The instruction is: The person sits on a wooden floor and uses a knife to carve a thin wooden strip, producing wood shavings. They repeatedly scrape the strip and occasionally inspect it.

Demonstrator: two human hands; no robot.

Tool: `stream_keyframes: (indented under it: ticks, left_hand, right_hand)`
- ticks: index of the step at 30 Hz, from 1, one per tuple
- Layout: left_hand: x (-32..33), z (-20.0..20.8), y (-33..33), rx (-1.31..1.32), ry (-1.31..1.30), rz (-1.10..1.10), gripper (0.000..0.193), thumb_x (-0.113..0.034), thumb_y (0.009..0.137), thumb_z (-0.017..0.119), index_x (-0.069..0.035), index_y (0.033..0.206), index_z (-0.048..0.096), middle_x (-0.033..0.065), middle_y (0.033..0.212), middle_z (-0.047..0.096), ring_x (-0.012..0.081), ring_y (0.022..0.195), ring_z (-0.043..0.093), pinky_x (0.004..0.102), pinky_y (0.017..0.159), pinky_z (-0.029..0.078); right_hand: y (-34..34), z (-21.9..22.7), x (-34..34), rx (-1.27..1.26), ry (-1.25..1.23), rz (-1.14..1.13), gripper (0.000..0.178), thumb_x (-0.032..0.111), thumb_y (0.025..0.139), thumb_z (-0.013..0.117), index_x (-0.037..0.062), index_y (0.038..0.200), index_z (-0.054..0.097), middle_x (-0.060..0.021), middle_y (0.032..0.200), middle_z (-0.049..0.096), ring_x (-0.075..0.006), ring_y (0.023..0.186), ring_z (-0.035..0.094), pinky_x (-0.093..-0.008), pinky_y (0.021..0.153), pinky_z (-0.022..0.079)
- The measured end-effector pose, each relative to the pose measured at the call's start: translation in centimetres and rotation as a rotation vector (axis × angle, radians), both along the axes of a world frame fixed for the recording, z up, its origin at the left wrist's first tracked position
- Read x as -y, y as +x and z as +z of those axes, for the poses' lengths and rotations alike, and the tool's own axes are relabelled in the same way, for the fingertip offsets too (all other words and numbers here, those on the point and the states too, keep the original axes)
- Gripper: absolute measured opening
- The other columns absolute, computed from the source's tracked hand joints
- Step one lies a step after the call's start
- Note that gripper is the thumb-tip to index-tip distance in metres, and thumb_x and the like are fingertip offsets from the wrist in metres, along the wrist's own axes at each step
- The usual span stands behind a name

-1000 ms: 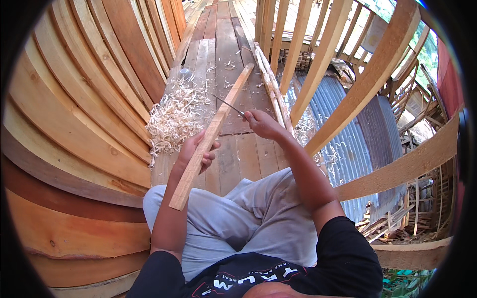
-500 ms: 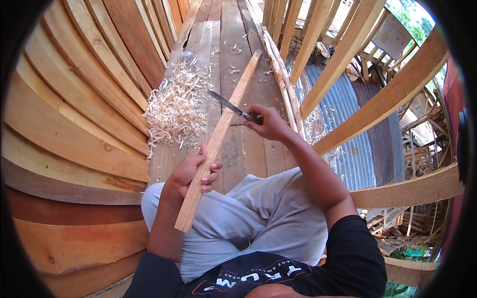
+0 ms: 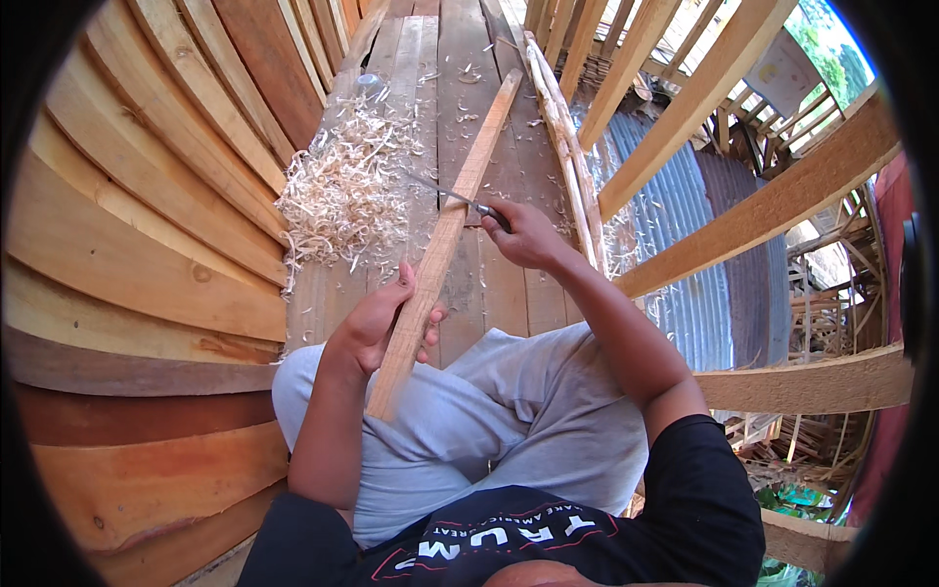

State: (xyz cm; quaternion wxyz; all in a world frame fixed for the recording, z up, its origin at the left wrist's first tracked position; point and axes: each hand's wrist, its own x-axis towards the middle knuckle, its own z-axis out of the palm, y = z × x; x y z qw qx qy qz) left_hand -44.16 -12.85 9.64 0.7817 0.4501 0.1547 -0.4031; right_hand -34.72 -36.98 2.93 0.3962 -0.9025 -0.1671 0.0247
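A long, narrow wooden strip [image 3: 421,284] slants from above my lap up and away to the right. My left hand [image 3: 370,321] is closed around its lower part, thumb along the left edge and fingertips showing at the right. In my right hand [image 3: 531,235] is a knife [image 3: 473,203] with a dark handle. Its thin blade lies across the upper half of the strip and points to the left, with a pale spot of wood at the blade. The strip's near end hangs over my grey trousers [image 3: 440,460].
Curly wood shavings [image 3: 342,201] lie heaped on the plank floor [image 3: 479,293], left of the strip. A small clear container [image 3: 369,85] stands beyond them. Boards [image 3: 147,264] line the left side. Slanted wooden posts [image 3: 694,98] and corrugated metal sheeting [image 3: 675,235] are on the right.
The strip has shifted away from me and slightly right, with my left hand still around it. The knife has turned flatter, and its blade now meets the wood nearer its handle.
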Motion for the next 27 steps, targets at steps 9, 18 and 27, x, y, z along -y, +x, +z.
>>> stream_keyframes:
  ticks: [9, 18, 27]
  left_hand:
    - [-1.6, -3.8, 0.8, -0.049, -0.129, -0.080, 0.042, -0.046, 0.103, 0.027, -0.009, 0.109, 0.047, 0.0014, 0.064, 0.044, 0.0098, 0.043, 0.041, 0.0251, 0.035, 0.037]
    - [-0.2, -1.7, -0.3, 0.121, 0.260, -0.098, 0.025, -0.031, 0.099, 0.048, -0.005, 0.100, 0.045, -0.0007, 0.064, 0.044, 0.0070, 0.041, 0.039, 0.0244, 0.035, 0.036]
    - [0.4, -2.3, -0.6, 0.250, 0.304, -0.104, 0.019, -0.015, 0.091, 0.060, -0.004, 0.097, 0.045, -0.0021, 0.066, 0.046, 0.0047, 0.044, 0.041, 0.0233, 0.036, 0.037]
  right_hand:
    - [-2.4, 1.0, -3.9, 0.143, -0.192, -0.037, 0.050, 0.033, 0.095, 0.041, 0.0009, 0.062, 0.061, -0.0249, 0.058, 0.055, -0.0427, 0.057, 0.058, -0.0503, 0.058, 0.047]
    - [0.0, -1.8, -2.8, 0.289, -0.394, -0.248, 0.047, 0.029, 0.089, 0.044, 0.0016, 0.056, 0.060, -0.0223, 0.055, 0.055, -0.0407, 0.051, 0.058, -0.0494, 0.055, 0.049]
    - [-0.6, -0.2, -4.0, 0.185, -0.343, -0.128, 0.051, 0.031, 0.090, 0.042, -0.0030, 0.054, 0.057, -0.0254, 0.057, 0.055, -0.0440, 0.055, 0.059, -0.0512, 0.059, 0.049]
